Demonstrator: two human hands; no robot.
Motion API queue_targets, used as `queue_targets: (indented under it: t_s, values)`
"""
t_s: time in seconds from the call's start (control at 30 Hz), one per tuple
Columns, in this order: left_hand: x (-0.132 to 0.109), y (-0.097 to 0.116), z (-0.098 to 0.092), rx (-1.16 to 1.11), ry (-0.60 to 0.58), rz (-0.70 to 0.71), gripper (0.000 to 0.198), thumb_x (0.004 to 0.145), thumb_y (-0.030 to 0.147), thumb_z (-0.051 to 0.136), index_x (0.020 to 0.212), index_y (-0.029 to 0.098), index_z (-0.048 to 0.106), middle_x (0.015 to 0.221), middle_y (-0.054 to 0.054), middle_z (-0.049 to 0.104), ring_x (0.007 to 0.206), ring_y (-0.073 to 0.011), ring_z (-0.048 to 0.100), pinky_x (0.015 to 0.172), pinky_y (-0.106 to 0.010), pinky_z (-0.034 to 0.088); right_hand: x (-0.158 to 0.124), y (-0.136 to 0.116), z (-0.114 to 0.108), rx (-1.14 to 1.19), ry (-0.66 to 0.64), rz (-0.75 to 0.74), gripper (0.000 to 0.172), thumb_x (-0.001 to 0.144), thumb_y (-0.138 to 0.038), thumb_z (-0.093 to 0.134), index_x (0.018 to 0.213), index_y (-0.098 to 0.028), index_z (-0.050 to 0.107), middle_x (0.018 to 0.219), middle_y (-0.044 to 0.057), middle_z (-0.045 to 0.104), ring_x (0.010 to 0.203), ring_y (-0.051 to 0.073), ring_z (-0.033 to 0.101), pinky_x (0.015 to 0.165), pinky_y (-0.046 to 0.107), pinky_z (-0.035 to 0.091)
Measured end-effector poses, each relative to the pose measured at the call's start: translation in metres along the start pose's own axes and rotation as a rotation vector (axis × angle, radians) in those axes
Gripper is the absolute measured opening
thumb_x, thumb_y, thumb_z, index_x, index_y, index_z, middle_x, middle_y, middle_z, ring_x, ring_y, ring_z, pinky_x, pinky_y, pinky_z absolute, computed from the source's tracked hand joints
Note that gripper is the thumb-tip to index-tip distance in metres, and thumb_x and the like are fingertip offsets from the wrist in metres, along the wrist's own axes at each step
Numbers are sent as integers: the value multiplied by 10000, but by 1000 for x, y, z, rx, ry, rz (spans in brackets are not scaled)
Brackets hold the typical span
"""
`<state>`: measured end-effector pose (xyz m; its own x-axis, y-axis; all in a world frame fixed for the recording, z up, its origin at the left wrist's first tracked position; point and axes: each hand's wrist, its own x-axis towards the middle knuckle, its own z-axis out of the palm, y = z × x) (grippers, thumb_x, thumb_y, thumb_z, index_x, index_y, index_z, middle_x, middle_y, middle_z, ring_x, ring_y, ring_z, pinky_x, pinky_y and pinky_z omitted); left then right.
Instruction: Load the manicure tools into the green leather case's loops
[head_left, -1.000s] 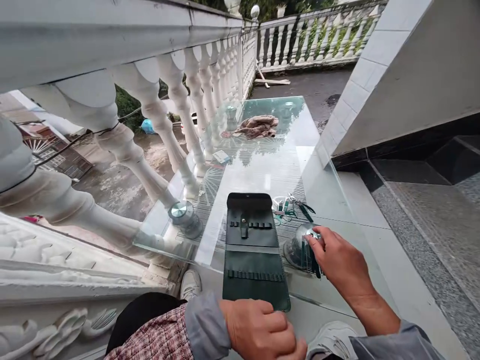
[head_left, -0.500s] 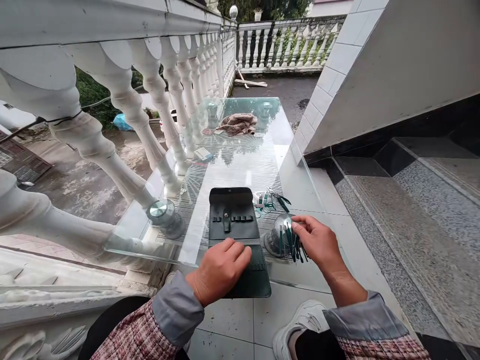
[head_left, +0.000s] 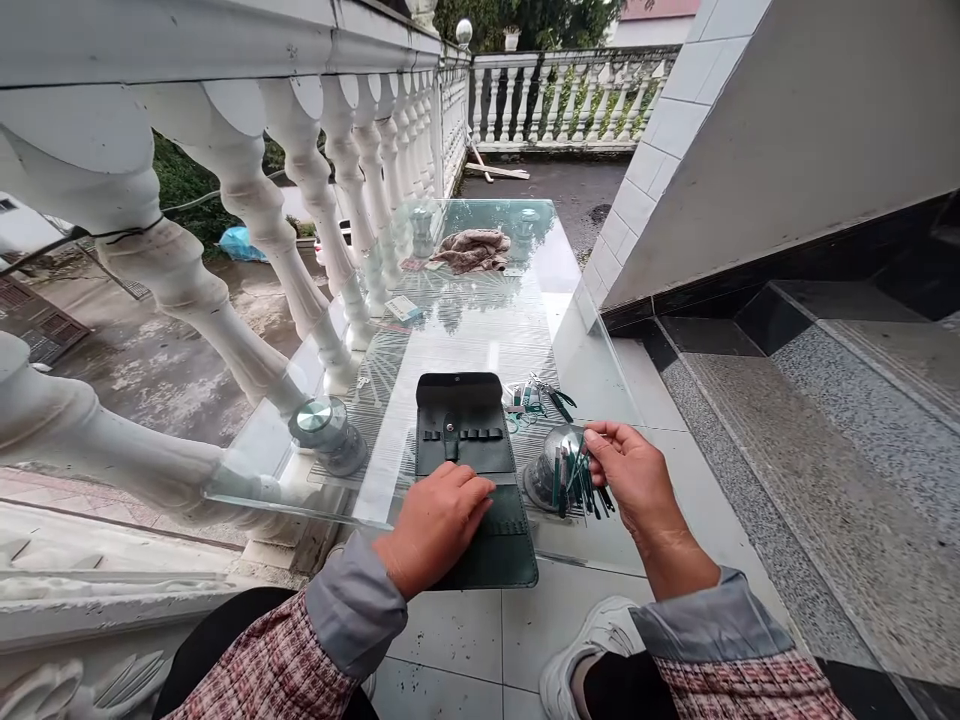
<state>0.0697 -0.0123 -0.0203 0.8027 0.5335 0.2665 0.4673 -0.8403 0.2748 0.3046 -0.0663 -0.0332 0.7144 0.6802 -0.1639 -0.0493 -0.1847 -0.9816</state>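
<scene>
An unfolded dark green manicure case (head_left: 491,570) lies on the glass table, its elastic loops and snap strap showing. My left hand (head_left: 442,520) rests across the case's middle, fingers curled together and pressed on it; the fingertips are partly hidden. To the right, several slim manicure tools (head_left: 577,485) with dark green and metal parts lie in a loose pile at the table's edge. My right hand (head_left: 630,470) pinches one thin tool at the pile's upper end between thumb and forefinger; its exact kind is too small to tell. Beyond the pile sit green-handled nippers (head_left: 556,402) and nail clippers (head_left: 534,385).
The glass table (head_left: 450,350) carries a crumpled brown cloth (head_left: 474,250) at its far end and a small card-like packet (head_left: 403,308) on the left. White balusters (head_left: 255,210) line the left side; stone steps (head_left: 840,420) rise on the right.
My right hand shifts slightly over the tool pile, and the tools spread a little. My left hand stays on the case. The whole view drifts slightly.
</scene>
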Motion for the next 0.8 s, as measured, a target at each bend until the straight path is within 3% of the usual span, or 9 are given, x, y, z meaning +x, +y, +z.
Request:
queue_targets:
  t_s: [0.17, 0.4, 0.6, 0.8]
  values:
    - [0, -2, -3, -21, 1, -27, 110, 898, 211, 516, 935, 190, 617, 830, -8, 623, 771, -152, 542, 658, -249, 447, -4, -2, 4, 139, -17, -43, 415, 607, -448, 712, 883, -161, 596, 647, -35, 535, 497, 66, 463, 395, 191, 401]
    - [1, -23, -19, 40, 47, -178, 184, 915, 139, 450, 975, 190, 616, 882, -21, 633, 833, -156, 566, 723, -253, 461, -31, -10, 29, 249, -190, 38, 395, 627, -439, 736, 884, -168, 606, 650, -41, 539, 495, 59, 472, 402, 187, 417]
    - [-7, -39, -27, 115, -191, -227, 225, 881, 66, 448, 997, 178, 604, 886, -29, 638, 845, -172, 588, 729, -274, 467, -56, -6, 73, 98, -406, 7, 390, 650, -475, 696, 867, -164, 603, 648, -24, 577, 505, 87, 529, 417, 210, 455]
    - [-17, -40, -34, 147, -271, -208, 216, 838, 25, 452, 937, 166, 582, 859, -35, 612, 825, -187, 577, 715, -285, 465, -66, -1, 106, -8, -467, -49, 356, 696, -475, 636, 870, -166, 601, 662, -10, 593, 498, 103, 547, 411, 228, 474]
